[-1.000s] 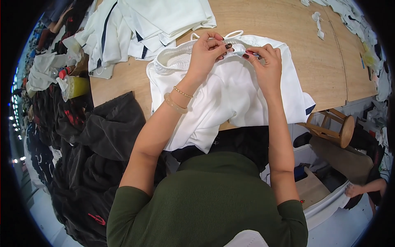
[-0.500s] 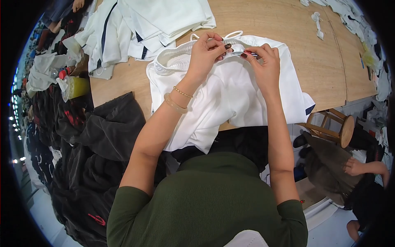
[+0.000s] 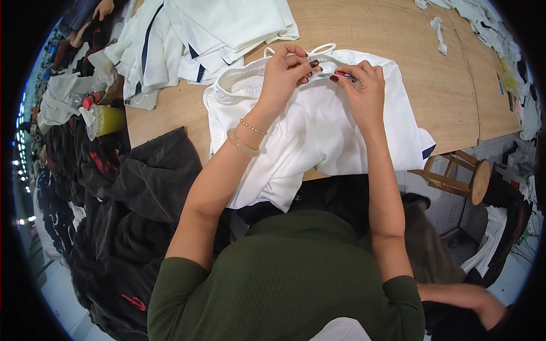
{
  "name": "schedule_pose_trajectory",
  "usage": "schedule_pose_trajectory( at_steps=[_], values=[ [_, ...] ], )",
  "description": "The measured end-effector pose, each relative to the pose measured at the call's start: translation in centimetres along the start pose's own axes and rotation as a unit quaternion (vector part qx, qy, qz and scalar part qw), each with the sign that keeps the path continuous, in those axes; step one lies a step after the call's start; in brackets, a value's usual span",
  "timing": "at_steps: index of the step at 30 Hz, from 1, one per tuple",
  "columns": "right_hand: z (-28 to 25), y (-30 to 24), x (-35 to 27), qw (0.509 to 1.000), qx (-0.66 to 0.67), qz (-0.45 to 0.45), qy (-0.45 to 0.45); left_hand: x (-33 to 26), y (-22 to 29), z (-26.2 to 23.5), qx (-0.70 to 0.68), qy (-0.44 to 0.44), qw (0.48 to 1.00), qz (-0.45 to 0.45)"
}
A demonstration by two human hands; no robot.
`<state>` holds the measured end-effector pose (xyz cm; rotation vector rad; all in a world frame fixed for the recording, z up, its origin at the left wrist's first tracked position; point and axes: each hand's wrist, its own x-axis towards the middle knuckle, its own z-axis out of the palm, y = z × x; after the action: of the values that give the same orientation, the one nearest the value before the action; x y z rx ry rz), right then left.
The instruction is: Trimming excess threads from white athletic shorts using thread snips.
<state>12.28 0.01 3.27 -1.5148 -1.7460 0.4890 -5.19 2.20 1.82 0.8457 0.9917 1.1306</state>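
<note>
A pair of white trousers (image 3: 341, 131) lies on the wooden table in front of me, its gathered elastic waistband (image 3: 227, 91) toward the far side and a white drawstring loop (image 3: 323, 48) showing there. My left hand (image 3: 284, 74) is closed, thumb and fingers pinching the waistband near its middle. Just to the right, my right hand (image 3: 364, 85) is closed around a slim silvery metal tool (image 3: 327, 74), whose tip meets the fabric beside my left fingertips. The tool's exact kind is too small to make out, and the fingers partly cover it.
More white garments with navy stripes (image 3: 227, 25) are stacked at the far left, beside a phone (image 3: 142, 100). Dark garments (image 3: 153, 170) heap up at my left, near a cup of yellow drink (image 3: 108, 120). A wooden stool (image 3: 480, 182) and another person's arm (image 3: 460, 295) are at right.
My right hand has shifted slightly left with the tool; my left hand keeps its pinch on the waistband. The other person at right has moved nearer, behind my right arm.
</note>
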Motion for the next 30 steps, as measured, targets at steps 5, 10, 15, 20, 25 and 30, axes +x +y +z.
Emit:
schedule_pose_trajectory(
  at_steps=[5,10,15,20,25,30],
  values=[
    [0.6,-0.2,-0.1,1.0,-0.003,-0.003,0.005,0.1,-0.2,-0.7,0.002,-0.007,1.0,0.003],
    [-1.1,0.1,-0.8,0.99,0.089,0.079,0.083,0.3,0.6,-0.1,0.013,-0.016,1.0,0.005],
    [-2.4,-0.1,-1.3,0.981,0.13,0.094,0.108,0.6,1.0,-0.4,0.134,-0.003,0.991,0.019],
    [-2.5,0.1,-1.2,0.988,0.094,0.041,0.113,1.3,1.4,-0.6,0.201,-0.025,0.976,0.086],
    [-1.0,0.1,-0.7,0.996,0.011,-0.002,0.087,1.0,1.1,0.1,0.175,-0.009,0.981,0.084],
    [0.0,-0.7,0.3,0.998,-0.048,-0.02,0.039,0.7,0.6,-0.4,0.153,0.005,0.983,0.097]
  ],
)
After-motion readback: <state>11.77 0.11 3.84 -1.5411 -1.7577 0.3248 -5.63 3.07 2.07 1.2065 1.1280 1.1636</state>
